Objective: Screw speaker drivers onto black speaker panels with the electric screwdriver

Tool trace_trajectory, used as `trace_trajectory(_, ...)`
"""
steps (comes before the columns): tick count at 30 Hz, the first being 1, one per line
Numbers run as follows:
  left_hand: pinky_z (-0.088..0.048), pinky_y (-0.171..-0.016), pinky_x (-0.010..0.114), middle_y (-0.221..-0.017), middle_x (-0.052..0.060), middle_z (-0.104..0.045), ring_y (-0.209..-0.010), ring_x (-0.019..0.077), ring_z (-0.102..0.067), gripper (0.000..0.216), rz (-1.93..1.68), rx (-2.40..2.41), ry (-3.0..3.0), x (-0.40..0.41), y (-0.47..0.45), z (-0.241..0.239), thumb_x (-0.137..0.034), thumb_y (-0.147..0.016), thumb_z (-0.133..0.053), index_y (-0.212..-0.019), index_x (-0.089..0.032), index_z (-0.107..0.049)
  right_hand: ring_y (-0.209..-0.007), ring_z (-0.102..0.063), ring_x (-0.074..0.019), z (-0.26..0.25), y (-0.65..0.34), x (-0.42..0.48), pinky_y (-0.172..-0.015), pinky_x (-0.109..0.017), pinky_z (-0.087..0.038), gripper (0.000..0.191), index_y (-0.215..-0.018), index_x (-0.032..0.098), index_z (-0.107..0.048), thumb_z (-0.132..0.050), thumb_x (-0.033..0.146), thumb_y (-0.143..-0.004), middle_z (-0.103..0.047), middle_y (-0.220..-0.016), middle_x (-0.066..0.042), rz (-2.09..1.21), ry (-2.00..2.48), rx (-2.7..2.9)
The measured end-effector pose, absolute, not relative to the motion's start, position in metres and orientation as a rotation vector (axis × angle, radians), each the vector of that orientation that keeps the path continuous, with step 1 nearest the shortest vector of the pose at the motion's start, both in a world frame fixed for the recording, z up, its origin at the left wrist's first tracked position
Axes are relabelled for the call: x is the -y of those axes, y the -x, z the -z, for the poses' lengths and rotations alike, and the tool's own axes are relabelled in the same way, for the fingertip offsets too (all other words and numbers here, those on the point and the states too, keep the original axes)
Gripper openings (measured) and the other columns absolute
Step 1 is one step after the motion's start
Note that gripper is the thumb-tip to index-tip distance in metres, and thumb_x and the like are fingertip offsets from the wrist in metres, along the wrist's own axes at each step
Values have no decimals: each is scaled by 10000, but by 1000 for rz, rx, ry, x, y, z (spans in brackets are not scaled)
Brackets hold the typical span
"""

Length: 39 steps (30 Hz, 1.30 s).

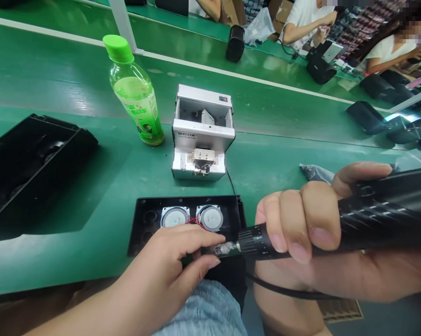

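Note:
My right hand (pixel 311 233) is wrapped round a black electric screwdriver (pixel 371 219) that lies nearly level, its metal tip pointing left. My left hand (pixel 168 266) pinches the tip of the screwdriver bit (pixel 224 247) between thumb and forefinger, over the near edge of a black speaker housing (pixel 147 219). Two round silver speaker drivers (pixel 192 217) sit inside the housing, joined by a red wire. The housing rests at the front edge of the green bench.
A silver screw feeder box (pixel 201 135) stands just behind the housing, a green drink bottle (pixel 135 93) to its left. A large black tray (pixel 28 168) lies at far left. Black speaker parts (pixel 367 116) and other people working are beyond the green conveyor belt (pixel 266 98).

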State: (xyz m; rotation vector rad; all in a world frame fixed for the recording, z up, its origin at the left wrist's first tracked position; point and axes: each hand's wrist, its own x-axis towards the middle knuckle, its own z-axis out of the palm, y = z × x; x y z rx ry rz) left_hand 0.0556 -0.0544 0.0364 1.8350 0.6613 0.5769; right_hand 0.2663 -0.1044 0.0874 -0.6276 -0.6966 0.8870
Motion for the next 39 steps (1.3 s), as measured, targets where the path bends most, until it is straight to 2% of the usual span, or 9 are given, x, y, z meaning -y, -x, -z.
trace_trajectory(3, -625, -774, 187, -912, -86, -849, -794, 89, -788, 262, -531, -651, -1705, 55, -53, -39, -95, -964, -719, -1011, -320, -844, -432, -586, -124, -88, -261, 104, -459, -319, -508, 431, -1191, 261, -767, -639, 643, -1040, -677, -636, 61, -908, 626, 665)
trace_trajectory(7, -608, -695, 193, -835, -83, -850, -720, 98, -783, 177, -573, -719, -1652, 56, -48, -39, -114, -897, -780, -891, -284, -831, -393, -557, -116, -91, -255, 105, -431, -315, -507, 389, -1124, 264, -773, -677, 628, -1026, -656, -596, 74, -895, 656, 676)
trace_trajectory(13, -583, -685, 213, -781, -83, -820, -700, 94, -745, 144, -685, -734, -1624, 60, -40, -36, -139, -876, -818, -859, -282, -822, -474, -641, -114, -85, -250, 112, -508, -293, -537, 478, -1235, 275, -718, -518, 679, -1076, -695, -664, 58, -908, 564, 717)
trace_trajectory(17, -576, -686, 224, -809, -72, -825, -721, 107, -722, 157, -672, -765, -1602, 61, -38, -35, -140, -853, -842, -879, -295, -834, -434, -591, -101, -85, -247, 111, -501, -293, -512, 456, -1219, 292, -711, -515, 677, -1075, -674, -648, 86, -898, 591, 712)
trace_trajectory(22, -567, -662, 207, -779, -65, -781, -684, 101, -663, 199, -690, -815, -1541, 67, -38, -35, -119, -822, -801, -891, -303, -832, -424, -538, -79, -88, -242, 109, -500, -281, -500, 529, -1235, 275, -709, -429, 699, -1088, -621, -633, 97, -864, 584, 716)
trace_trajectory(26, -563, -618, 204, -748, -56, -739, -648, 104, -635, 204, -684, -855, -1515, 71, -36, -35, -135, -819, -788, -924, -303, -838, -440, -552, -81, -91, -238, 110, -491, -278, -489, 476, -1213, 272, -711, -481, 669, -1089, -637, -644, 95, -868, 586, 702)
trace_trajectory(31, -589, -672, 204, -900, -39, -815, -747, 110, -719, 161, -734, -739, -1608, 67, -33, -38, -156, -900, -781, -951, -297, -838, -441, -575, -103, -89, -234, 110, -481, -294, -490, 471, -1220, 275, -718, -544, 684, -1064, -647, -646, 89, -870, 624, 663)
trace_trajectory(35, -602, -740, 175, -856, -66, -802, -775, 86, -751, 188, -745, -666, -1728, 61, -32, -39, -91, -953, -759, -895, -266, -794, -416, -575, -113, -88, -233, 109, -482, -296, -497, 453, -1196, 268, -736, -632, 676, -1029, -657, -625, 86, -880, 634, 649)
trace_trajectory(39, -599, -702, 198, -860, -30, -769, -755, 98, -723, 150, -930, -641, -2019, 63, -31, -32, -76, -997, -699, -956, -215, -737, -413, -559, -114, -93, -229, 107, -481, -288, -494, 428, -1131, 269, -739, -710, 670, -986, -660, -613, 85, -844, 710, 633)
